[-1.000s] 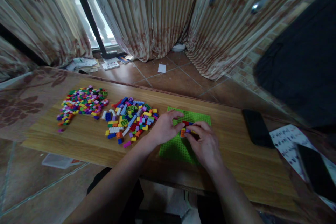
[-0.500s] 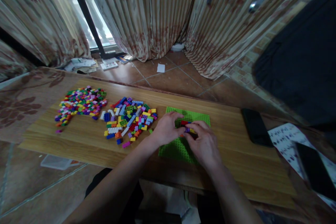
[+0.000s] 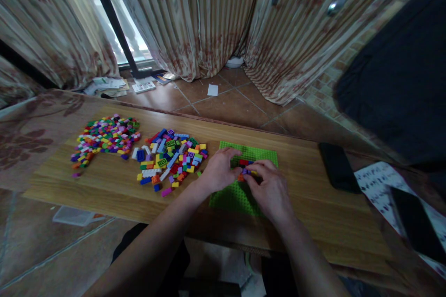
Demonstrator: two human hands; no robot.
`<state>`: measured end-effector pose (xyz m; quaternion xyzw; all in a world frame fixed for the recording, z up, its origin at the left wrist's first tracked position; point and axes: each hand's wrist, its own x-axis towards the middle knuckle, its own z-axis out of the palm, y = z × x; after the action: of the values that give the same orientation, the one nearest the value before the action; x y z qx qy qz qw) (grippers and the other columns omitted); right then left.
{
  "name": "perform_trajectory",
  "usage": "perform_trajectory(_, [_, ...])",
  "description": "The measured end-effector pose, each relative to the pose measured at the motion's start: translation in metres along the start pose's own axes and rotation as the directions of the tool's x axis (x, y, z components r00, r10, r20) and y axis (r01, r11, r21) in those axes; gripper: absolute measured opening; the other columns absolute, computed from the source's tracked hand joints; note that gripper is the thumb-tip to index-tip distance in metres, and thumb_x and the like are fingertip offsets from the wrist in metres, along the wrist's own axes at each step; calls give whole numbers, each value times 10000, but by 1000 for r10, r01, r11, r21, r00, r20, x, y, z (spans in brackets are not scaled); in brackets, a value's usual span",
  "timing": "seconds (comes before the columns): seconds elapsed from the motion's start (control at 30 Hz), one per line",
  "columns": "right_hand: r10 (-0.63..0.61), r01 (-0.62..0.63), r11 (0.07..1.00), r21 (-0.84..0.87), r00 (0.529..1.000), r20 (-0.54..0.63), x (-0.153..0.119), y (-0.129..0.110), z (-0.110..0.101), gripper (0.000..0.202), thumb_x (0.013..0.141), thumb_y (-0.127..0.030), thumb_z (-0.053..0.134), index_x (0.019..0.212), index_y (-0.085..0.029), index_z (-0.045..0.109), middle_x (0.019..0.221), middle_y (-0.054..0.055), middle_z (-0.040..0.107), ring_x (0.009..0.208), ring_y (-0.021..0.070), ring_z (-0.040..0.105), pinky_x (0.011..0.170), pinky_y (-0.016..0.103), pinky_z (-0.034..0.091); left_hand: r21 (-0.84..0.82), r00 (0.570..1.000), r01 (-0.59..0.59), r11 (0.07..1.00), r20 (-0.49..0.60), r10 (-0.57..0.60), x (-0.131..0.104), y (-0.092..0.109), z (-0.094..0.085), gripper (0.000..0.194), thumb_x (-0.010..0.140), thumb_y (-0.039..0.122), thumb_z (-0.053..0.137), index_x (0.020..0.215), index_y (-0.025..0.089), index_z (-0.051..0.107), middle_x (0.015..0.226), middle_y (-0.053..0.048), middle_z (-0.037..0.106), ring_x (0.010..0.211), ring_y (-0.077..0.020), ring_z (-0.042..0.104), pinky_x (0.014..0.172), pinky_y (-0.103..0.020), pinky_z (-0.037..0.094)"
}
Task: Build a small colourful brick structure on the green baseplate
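Note:
A green studded baseplate (image 3: 259, 152) lies on the wooden table (image 3: 306, 222) under both hands. Near its middle are several small bricks: a red brick (image 3: 243, 162), an orange brick (image 3: 240, 177) and a purple brick (image 3: 245, 171), with bits of blue and yellow beside them. My right hand (image 3: 270, 185) pinches at the purple brick with thumb and forefinger. On the left side of the bricks, my left hand (image 3: 223, 169) is curved with thumb and fingers apart, its thumb close to the orange brick.
A pile of larger mixed bricks (image 3: 170, 160) lies left of the baseplate, and a pile of smaller ones (image 3: 108, 137) farther left. To the right are a black phone (image 3: 339, 168), a printed sheet (image 3: 376, 178) and another dark device (image 3: 416, 222).
My right fingers have shifted slightly, and more of the orange and purple bricks shows between the hands. My left hand has hardly moved. The whole view has shifted a little.

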<state>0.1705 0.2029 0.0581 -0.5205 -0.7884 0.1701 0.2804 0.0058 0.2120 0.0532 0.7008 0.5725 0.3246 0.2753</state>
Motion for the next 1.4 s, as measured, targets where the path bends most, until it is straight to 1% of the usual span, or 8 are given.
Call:
perform_trajectory(0.13, [-2, 2, 1000, -3, 1000, -2, 0, 0, 1, 124, 818, -253, 579, 862, -207, 686, 968, 63, 608, 899, 217, 576, 809, 367, 472, 9, 1000, -15, 1000, -3, 15, 0, 1, 1, 366, 733, 139, 606, 1099, 147, 622, 1098, -83, 658, 1035, -228, 605, 955, -372, 475])
perform_trajectory(0.33, [-19, 19, 1000, -11, 1000, -2, 0, 1, 1, 131, 822, -263, 556, 868, -220, 671, 971, 61, 605, 903, 221, 573, 801, 376, 468, -2, 1000, -20, 1000, -18, 20, -1, 2, 2, 340, 760, 177, 599, 1099, 154, 614, 1103, -79, 656, 1039, -223, 606, 941, -359, 483])
perform_trajectory(0.6, [-62, 62, 997, -37, 998, 19, 2, 1, 1, 137, 830, -240, 527, 890, -227, 650, 993, 65, 600, 931, 231, 562, 814, 391, 462, 8, 1000, -28, 1000, 0, 28, -2, 1, 4, 369, 733, 105, 563, 1095, 159, 608, 1090, -69, 659, 1045, -216, 604, 956, -358, 480])
perform_trajectory(0.9, [-57, 58, 997, -42, 998, 16, 1, -2, 1, 138, 836, -225, 521, 897, -221, 645, 1031, 69, 588, 964, 236, 547, 830, 396, 463, 4, 999, -37, 999, -7, 37, -2, 2, 4, 363, 738, 113, 561, 1096, 158, 604, 1098, -76, 653, 1048, -216, 602, 959, -359, 477])
perform_trajectory(1.17, [-98, 98, 994, -50, 995, 12, 2, -3, 1, 158, 848, -205, 494, 899, -222, 643, 1042, 74, 585, 983, 243, 536, 830, 405, 459, -31, 998, -58, 998, -15, 57, -2, -2, 7, 379, 741, 89, 546, 1106, 180, 594, 1097, -55, 650, 1065, -201, 595, 970, -354, 470])
perform_trajectory(1.4, [-120, 120, 991, -60, 993, 9, 1, -3, 1, 146, 853, -195, 494, 874, -218, 637, 1039, 76, 586, 989, 242, 528, 840, 401, 456, -34, 998, -63, 997, -13, 62, -3, 0, 7, 365, 739, 98, 548, 1093, 170, 600, 1071, -63, 648, 1033, -201, 599, 954, -354, 476])
